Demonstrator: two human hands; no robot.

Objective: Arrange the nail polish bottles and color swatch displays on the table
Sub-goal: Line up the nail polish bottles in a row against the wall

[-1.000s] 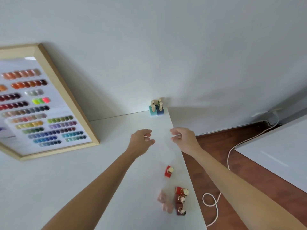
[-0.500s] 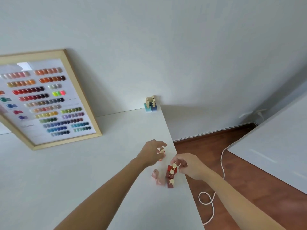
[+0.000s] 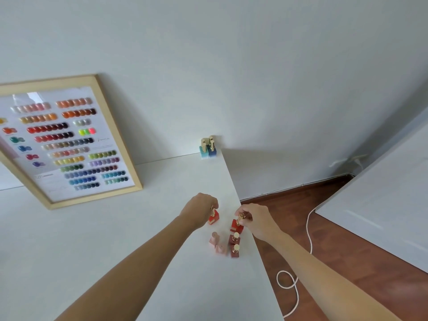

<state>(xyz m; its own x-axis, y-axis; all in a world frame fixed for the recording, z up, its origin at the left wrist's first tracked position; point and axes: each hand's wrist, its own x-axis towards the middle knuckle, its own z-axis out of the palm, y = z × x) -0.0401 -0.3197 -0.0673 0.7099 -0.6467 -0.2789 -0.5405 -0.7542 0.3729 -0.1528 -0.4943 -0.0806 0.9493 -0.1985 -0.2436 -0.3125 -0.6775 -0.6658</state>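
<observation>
My left hand (image 3: 199, 211) grips the gold cap of a red nail polish bottle (image 3: 213, 217) on the white table (image 3: 92, 239). My right hand (image 3: 256, 220) pinches the cap of another red bottle (image 3: 236, 225) near the table's right edge. Just below stand two dark red bottles (image 3: 234, 245) and two pink bottles (image 3: 217, 244). A framed color swatch display (image 3: 67, 142) leans against the wall at the left. A small group of blue and teal bottles (image 3: 208, 149) stands at the table's far right corner.
The table's right edge (image 3: 252, 239) runs close beside the red bottles. Beyond it lies brown wooden floor (image 3: 324, 228) with a white cable (image 3: 298, 269). Another white surface (image 3: 382, 200) stands at the right.
Both hands drew back from the far part of the table to the red bottles. Each closed on a bottle cap. The camera tilted, shifting the swatch frame rightward.
</observation>
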